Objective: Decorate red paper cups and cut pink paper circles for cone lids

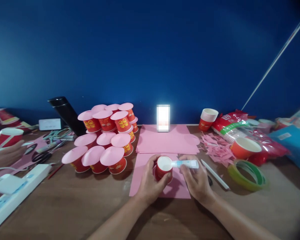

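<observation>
The left hand (150, 181) is wrapped around a red paper cup (163, 168), fingers clamped on its side, holding it upright over the near pink sheet (142, 180). The right hand (196, 178) pinches a glue stick (186, 163), its tip touching the cup's white rim. Left of the cup stands a stack of pink-lidded cups (105, 140). Right of it lie a white pen (215, 174), pink scraps (215, 146) and a green tape roll (247, 175).
</observation>
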Demonstrator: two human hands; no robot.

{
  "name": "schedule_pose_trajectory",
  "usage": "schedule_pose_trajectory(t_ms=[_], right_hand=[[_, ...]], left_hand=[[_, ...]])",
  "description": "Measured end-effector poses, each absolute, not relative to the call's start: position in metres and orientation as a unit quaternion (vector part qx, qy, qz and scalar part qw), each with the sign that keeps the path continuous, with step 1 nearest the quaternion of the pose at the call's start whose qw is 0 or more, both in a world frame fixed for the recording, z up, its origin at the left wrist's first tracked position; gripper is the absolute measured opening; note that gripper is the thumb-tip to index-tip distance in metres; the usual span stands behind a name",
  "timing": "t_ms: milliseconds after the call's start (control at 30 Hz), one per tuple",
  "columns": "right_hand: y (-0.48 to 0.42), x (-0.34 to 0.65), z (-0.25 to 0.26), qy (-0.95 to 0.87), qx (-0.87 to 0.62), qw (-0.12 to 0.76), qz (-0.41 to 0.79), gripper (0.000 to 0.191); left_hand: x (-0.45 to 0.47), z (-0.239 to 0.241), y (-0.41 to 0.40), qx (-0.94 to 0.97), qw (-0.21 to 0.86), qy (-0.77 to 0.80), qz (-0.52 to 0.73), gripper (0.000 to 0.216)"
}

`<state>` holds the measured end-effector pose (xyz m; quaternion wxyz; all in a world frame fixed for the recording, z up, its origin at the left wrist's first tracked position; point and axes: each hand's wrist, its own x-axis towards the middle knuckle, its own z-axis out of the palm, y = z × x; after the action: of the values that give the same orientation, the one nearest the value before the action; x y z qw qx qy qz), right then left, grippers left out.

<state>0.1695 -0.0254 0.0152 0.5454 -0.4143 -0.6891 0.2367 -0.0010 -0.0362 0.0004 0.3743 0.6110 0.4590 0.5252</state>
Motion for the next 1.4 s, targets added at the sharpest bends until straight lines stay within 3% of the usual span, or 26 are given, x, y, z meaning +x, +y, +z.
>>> schedule_pose_trajectory(t_ms=[833,1400], right_hand=[[-0.027,0.17,0.029,-0.762,-0.405,0.492,0.117,0.006],[-0.027,0.173,0.025,-0.768,-0.406,0.481,0.118,0.005]], left_hand=[[0.0,0.004,-0.036,0.611,0.36,0.474,0.523,0.049],[0.0,0.002,-0.037,0.614,0.358,0.468,0.525,0.049]])
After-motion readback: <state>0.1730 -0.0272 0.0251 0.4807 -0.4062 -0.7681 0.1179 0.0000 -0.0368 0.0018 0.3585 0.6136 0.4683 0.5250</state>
